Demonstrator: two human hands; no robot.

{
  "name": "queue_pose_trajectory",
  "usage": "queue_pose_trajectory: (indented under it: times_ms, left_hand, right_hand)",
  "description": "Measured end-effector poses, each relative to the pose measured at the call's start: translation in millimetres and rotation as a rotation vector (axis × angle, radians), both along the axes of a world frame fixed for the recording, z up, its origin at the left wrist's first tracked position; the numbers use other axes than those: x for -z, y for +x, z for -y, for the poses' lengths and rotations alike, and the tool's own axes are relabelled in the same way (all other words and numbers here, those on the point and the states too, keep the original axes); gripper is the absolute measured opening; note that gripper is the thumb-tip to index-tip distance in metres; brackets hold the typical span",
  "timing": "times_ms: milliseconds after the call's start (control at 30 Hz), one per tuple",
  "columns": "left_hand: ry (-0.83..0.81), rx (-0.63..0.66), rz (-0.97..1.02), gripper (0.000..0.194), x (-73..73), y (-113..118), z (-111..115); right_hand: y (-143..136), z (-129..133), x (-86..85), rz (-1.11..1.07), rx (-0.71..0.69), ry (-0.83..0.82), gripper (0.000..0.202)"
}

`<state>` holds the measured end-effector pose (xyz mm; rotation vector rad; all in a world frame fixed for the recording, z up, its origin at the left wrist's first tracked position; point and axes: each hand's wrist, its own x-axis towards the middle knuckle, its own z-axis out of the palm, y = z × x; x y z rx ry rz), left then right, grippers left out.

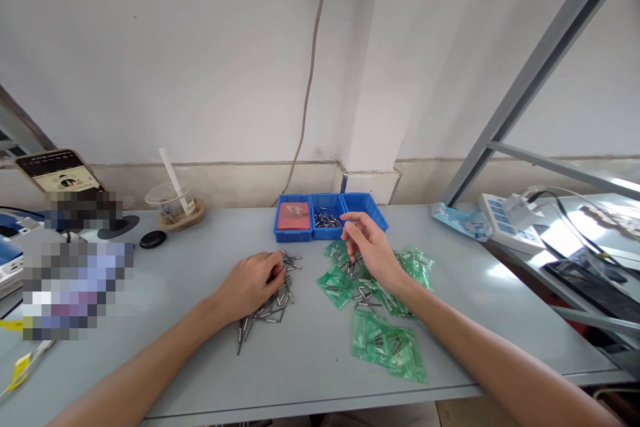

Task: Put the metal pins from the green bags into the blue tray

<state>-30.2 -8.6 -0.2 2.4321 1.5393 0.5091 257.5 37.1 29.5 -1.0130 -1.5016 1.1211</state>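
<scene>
My left hand [256, 283] rests with curled fingers on a pile of metal rivets [274, 308] at the middle left of the table; what its fingertips hold, if anything, is hidden. Above several green plastic bags of rivets [390, 347] is my right hand [367, 243], its fingers bent and apart, with nothing visible between them. Behind the hands stand three joined blue bins: the left bin [293, 235] has a red sheet with a small clear bag on it, the middle bin [327, 233] contains loose rivets, and the right bin [373, 203] is partly covered by my right hand.
At the left are a phone on a stand [63, 173], a black round lid [153, 239] and a plastic cup with a straw [170, 199]. A blue packet [461, 221], a power strip [507, 220] and a metal frame [500, 117] are at the right.
</scene>
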Motion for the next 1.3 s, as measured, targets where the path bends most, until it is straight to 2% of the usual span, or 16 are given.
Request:
queue_pose_trajectory:
  times_ms: [100, 200, 333, 500, 633, 700, 867, 967, 1033, 1100, 1200, 1300]
  left_hand:
    - [0.009, 0.004, -0.001, 0.018, 1.0, -0.3, -0.1]
    - [0.008, 0.002, 0.001, 0.017, 1.7, -0.3, -0.7]
    - [0.045, -0.017, 0.019, 0.021, -2.7, -1.1, -0.8]
    - [0.185, 0.075, 0.018, 0.03, -15.0, -3.1, 5.0]
    - [0.137, 0.149, -0.086, 0.063, -15.2, -4.3, 11.5]
    - [0.088, 0.17, -0.123, 0.073, -13.3, -5.7, 14.1]
    - [0.026, 0.193, -0.18, 0.083, -14.0, -17.8, 25.4]
    - [0.052, 0.193, -0.174, 0.091, -10.4, -28.2, 37.6]
    - [0.066, 0.177, -0.178, 0.096, -3.6, -32.2, 45.2]
    - [0.082, 0.165, -0.175, 0.098, 4.7, -32.4, 49.5]
    - [0.113, 0.122, -0.156, 0.094, 13.4, -26.8, 47.0]
    - [0.102, 0.119, -0.149, 0.089, 14.7, -19.1, 36.3]
  right_hand:
    - [1.9, 0.8, 2.4, 0.212, 0.038, 0.126, 0.025]
    - [3.1, 2.7, 4.2, 0.464, 0.013, 0.241, 0.017]
    - [2.9, 4.4, 6.0, 0.713, -0.039, 0.368, 0.021]
    - [6.3, 6.0, 1.1, 0.784, 0.02, 0.378, 0.02]
    - [11.5, 7.4, -7.7, 0.916, -0.016, 0.323, 0.023]
    - [14.6, 6.8, -13.0, 0.98, -0.028, 0.329, 0.027]
    - [31.6, 6.9, -36.1, 0.99, -0.246, 0.298, 0.029]
    - [41.4, 17.8, -46.2, 0.99, -0.34, 0.301, 0.032]
    - [42.6, 29.5, -44.2, 1.01, -0.366, 0.37, 0.047]
    - [38.9, 40.9, -36.0, 1.079, -0.346, 0.509, 0.061]
    - [29.4, 50.4, -22.3, 1.201, -0.355, 0.668, 0.049]
    - [21.7, 49.0, -17.4, 1.241, -0.332, 0.739, 0.037]
